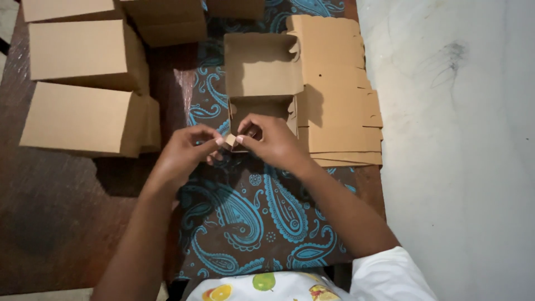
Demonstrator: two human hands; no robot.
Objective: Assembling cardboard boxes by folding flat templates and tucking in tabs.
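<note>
The half-folded cardboard box (261, 83) is sitting at the middle of the paisley cloth (245, 217), its lid flap standing open toward twelve o'clock and its near wall facing the person. Both hands are working at that near wall. The left hand (186, 150) is pinching a small corner tab (229, 139) between thumb and forefinger, the other fingers curled in loosely. The right hand (273, 139) is closing its thumb and fingertips on the same front edge from the three o'clock side, so the two hands are nearly touching over the tab.

The box is looking light and thin-walled: stiff enough to hold a crease, yet likely to buckle or tear at the slots if squeezed hard. Holding it is probably best done at the folded edges and corners, not on the flat panels, which would bow inward.

At three o'clock of the box, a stack of flat blanks (340, 95) is lying touching it, plain brown with notched edges. At nine to eleven o'clock, finished boxes (83, 117) are resting shut on the dark wooden table (50, 223), all the same plain brown oblongs. No labels or printing are showing on any of them. Further toward three o'clock, a pale grey floor (457, 139) is running past the table's edge.
</note>
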